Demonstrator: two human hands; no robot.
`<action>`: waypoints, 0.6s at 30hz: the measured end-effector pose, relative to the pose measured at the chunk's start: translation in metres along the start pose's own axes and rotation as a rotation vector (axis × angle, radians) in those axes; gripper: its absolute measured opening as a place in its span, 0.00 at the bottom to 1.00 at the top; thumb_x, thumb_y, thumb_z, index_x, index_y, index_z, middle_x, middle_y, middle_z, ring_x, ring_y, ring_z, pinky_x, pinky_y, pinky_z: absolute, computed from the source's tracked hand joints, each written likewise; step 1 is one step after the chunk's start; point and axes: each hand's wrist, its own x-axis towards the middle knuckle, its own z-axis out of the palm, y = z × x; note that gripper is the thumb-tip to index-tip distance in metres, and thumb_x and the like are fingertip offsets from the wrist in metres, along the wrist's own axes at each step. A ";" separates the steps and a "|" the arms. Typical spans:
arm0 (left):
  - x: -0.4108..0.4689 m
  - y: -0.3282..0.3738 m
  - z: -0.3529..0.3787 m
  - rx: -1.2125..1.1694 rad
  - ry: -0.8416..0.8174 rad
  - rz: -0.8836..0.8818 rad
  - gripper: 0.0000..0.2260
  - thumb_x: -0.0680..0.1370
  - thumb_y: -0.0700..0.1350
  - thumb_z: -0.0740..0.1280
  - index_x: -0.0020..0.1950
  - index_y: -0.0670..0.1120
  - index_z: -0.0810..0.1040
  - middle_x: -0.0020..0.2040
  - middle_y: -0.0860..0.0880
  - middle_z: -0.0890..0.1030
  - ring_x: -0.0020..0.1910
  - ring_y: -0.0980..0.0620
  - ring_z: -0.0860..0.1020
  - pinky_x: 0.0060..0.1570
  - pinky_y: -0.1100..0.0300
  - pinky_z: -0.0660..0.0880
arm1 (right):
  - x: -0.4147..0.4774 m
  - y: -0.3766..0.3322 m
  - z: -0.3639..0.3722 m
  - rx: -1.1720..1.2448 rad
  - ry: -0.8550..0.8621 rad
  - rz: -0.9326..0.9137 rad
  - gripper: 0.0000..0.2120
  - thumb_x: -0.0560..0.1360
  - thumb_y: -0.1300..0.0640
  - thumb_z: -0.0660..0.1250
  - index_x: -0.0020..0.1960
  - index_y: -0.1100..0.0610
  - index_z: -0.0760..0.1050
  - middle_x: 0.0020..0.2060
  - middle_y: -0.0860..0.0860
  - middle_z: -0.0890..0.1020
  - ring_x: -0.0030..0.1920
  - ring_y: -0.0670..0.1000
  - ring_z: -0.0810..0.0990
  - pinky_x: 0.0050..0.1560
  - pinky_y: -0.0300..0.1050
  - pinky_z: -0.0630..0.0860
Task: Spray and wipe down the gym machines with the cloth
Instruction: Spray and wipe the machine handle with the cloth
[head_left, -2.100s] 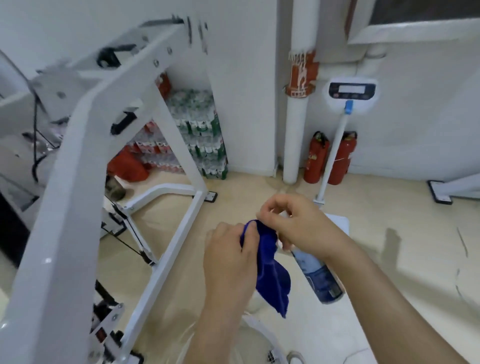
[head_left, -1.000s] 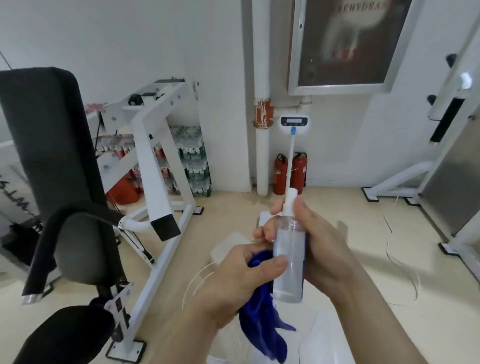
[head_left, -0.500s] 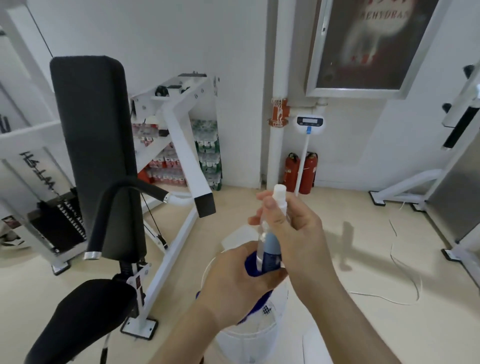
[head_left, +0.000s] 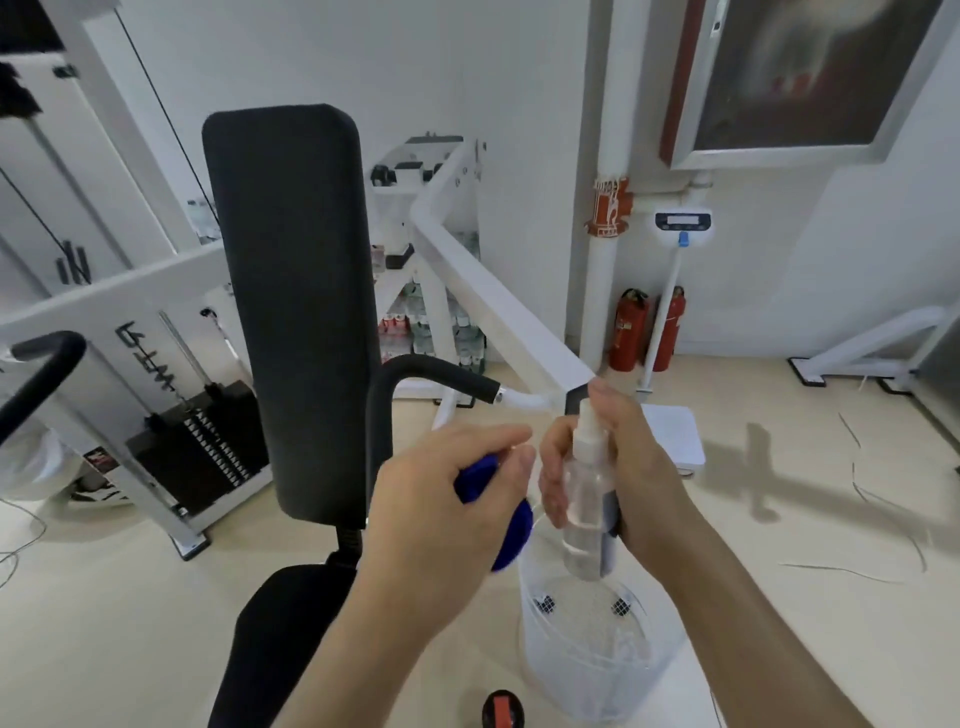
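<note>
L hand (head_left: 441, 519) curled round bunched blue cloth (head_left: 511, 535). R hand (head_left: 644, 483) grips clear spray bottle (head_left: 584, 499) upright, index atop nozzle (head_left: 588, 431), just beside cloth. Machine's black back pad (head_left: 291, 312) left of hands; clear bucket (head_left: 597, 654) on floor (head_left: 156, 597) below bottle.

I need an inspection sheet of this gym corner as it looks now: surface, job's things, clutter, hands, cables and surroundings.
Surface: beige floor; the nearest machine's black back pad and seat stand left of the hands.
Job's things: clear spray bottle, upright; blue cloth, bunched.
Clutter: translucent bucket on the floor below the hands.
Hands: left hand grips the cloth; right hand grips the spray bottle.
Cables: thin white wires lie loose on the floor at right.
Surroundings: weight stack, two red fire extinguishers, standing scale by the wall.
</note>
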 end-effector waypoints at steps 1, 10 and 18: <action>0.007 -0.003 -0.010 -0.047 -0.007 0.028 0.12 0.76 0.52 0.66 0.59 0.57 0.81 0.50 0.64 0.81 0.54 0.67 0.77 0.54 0.72 0.73 | 0.003 0.000 0.013 -0.039 0.011 0.006 0.35 0.72 0.36 0.52 0.32 0.68 0.74 0.30 0.70 0.77 0.30 0.69 0.74 0.40 0.58 0.75; 0.042 -0.033 -0.009 -0.554 0.063 -0.344 0.05 0.73 0.45 0.72 0.43 0.55 0.86 0.39 0.52 0.86 0.40 0.51 0.84 0.45 0.53 0.82 | 0.065 0.031 0.044 -0.129 0.023 0.086 0.26 0.84 0.53 0.53 0.31 0.50 0.79 0.31 0.52 0.79 0.25 0.39 0.79 0.32 0.31 0.75; 0.064 -0.053 0.009 -0.493 0.095 -0.363 0.04 0.75 0.42 0.70 0.44 0.51 0.83 0.38 0.52 0.85 0.35 0.55 0.83 0.33 0.66 0.78 | 0.100 0.051 0.033 -0.139 -0.131 0.144 0.25 0.78 0.35 0.54 0.34 0.41 0.84 0.31 0.51 0.84 0.35 0.50 0.83 0.47 0.49 0.78</action>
